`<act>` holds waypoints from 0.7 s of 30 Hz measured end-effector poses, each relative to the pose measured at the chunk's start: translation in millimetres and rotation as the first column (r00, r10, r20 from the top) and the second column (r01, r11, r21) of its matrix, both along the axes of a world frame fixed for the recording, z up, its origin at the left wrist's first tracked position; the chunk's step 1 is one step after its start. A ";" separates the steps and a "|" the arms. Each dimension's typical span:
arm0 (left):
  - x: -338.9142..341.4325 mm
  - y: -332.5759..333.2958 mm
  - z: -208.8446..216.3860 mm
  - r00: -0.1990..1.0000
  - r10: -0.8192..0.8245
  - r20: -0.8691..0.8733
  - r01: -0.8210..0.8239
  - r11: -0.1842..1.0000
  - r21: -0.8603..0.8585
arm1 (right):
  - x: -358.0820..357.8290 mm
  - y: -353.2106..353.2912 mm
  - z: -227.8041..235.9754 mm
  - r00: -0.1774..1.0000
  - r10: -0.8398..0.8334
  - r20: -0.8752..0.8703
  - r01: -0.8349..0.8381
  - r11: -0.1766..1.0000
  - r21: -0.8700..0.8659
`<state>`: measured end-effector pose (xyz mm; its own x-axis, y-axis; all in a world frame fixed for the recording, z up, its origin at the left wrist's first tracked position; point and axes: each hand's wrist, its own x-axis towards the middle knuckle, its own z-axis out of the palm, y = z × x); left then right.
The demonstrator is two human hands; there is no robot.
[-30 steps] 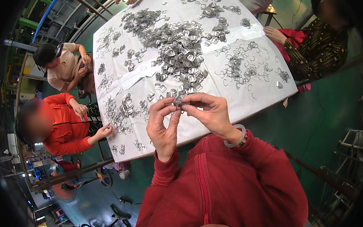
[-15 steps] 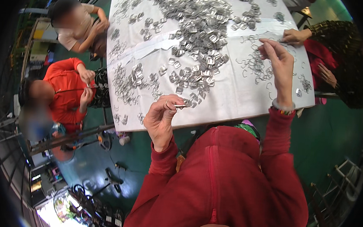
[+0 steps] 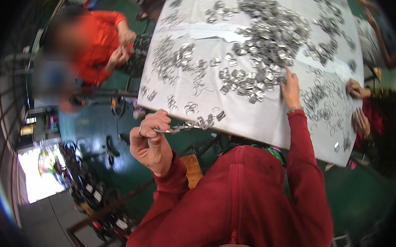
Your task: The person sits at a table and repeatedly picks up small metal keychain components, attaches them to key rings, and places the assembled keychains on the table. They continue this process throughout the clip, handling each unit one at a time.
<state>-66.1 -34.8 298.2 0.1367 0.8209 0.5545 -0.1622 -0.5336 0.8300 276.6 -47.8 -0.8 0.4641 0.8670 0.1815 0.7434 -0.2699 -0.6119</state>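
My left hand (image 3: 151,141) is closed, pinching one end of a chain of metal links (image 3: 174,129) at the near left of the table. The chain runs right from my fingertips, and its far end (image 3: 211,120) lies near the table edge. My right hand (image 3: 291,90) reaches to the near right side of a large pile of flat silver metal pieces (image 3: 278,38). Its index finger is stretched forward, apart from the thumb, against the pieces; nothing shows held in it. Thin curved wire hooks (image 3: 324,101) lie scattered to the right of that hand.
A white cloth covers the table (image 3: 260,122). More hooks (image 3: 165,63) and small metal pieces lie on its left. A person in red (image 3: 97,42) works at the left side; another person's hands (image 3: 361,92) rest by the right edge. A wooden stool (image 3: 191,168) stands below my left arm.
My right hand has come from above the right-hand hooks to the pile's edge. My left hand has drawn left and down past the table edge, stretching out the chain. The view has shifted.
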 end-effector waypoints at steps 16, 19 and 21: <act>-53.2 -3.0 3.8 0.977 -0.014 0.211 -0.012 0.992 0.122 | -97.1 5.5 153.3 0.604 0.222 -0.765 -0.198 0.972 0.125; -50.4 -2.9 4.6 0.970 -0.108 0.220 0.090 0.992 0.090 | -135.5 14.4 203.5 0.554 0.345 -0.758 -0.196 0.939 0.284; -45.9 -7.9 2.4 0.963 -0.181 0.199 0.175 0.983 0.047 | -166.6 2.1 246.2 0.475 0.403 -0.782 -0.155 0.913 0.376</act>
<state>-112.0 -42.7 300.6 0.1624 0.7767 0.6086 -0.4189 -0.5041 0.7552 110.0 -45.7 245.4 0.2430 0.9686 0.0533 -0.1348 0.0882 -0.9869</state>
